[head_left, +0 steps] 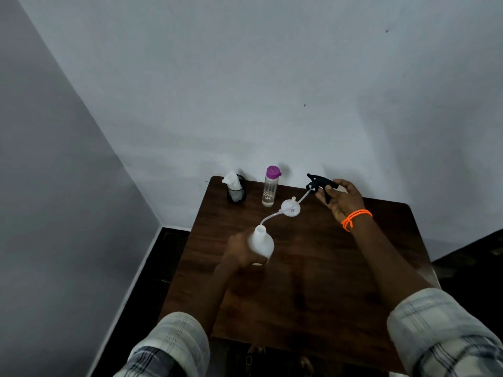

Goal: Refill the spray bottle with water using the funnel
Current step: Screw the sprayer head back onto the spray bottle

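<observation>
My left hand [241, 250] grips a white spray bottle [261, 243] by its body, upright over the brown table [313, 268], its neck uncapped. My right hand [341, 200] holds the black spray head [319, 183] up at the table's far right. Its thin white dip tube [269, 215] arcs back toward the bottle's neck, the tip just above the opening. A white funnel [291, 207] lies on the table beneath the tube. A clear water bottle [270, 189] with a purple cap stands behind the funnel.
A black mesh cup [236, 190] holding white tissue stands at the table's far left corner. Grey walls rise close behind and to the left of the table. Dark floor shows on both sides.
</observation>
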Tool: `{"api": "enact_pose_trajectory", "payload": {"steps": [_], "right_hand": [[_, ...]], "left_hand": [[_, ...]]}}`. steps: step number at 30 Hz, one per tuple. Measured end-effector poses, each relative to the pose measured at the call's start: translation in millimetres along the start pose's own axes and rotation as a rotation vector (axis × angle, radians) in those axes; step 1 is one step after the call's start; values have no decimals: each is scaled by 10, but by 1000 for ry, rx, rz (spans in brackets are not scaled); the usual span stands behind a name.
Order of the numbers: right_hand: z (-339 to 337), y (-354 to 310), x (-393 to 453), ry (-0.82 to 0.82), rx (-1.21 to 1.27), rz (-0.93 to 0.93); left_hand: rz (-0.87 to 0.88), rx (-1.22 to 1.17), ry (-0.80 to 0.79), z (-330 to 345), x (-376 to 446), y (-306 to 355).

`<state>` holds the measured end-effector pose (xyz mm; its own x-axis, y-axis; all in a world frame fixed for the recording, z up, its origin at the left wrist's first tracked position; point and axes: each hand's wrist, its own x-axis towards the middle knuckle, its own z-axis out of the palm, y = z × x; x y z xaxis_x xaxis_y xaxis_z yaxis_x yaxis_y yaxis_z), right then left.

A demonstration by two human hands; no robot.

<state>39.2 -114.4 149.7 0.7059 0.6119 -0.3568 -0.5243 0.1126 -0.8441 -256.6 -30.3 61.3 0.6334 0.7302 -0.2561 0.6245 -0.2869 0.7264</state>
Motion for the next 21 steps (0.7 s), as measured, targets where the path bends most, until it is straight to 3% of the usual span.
{"api": "enact_pose_trajectory", "payload": {"steps": [10, 21], "right_hand": [[550, -132, -467, -233, -529, -488], [610, 179, -784, -369, -675, -458]], "left_hand": [[55, 9, 51, -34, -33, 207], [68, 7, 90, -52, 11, 430]]}}
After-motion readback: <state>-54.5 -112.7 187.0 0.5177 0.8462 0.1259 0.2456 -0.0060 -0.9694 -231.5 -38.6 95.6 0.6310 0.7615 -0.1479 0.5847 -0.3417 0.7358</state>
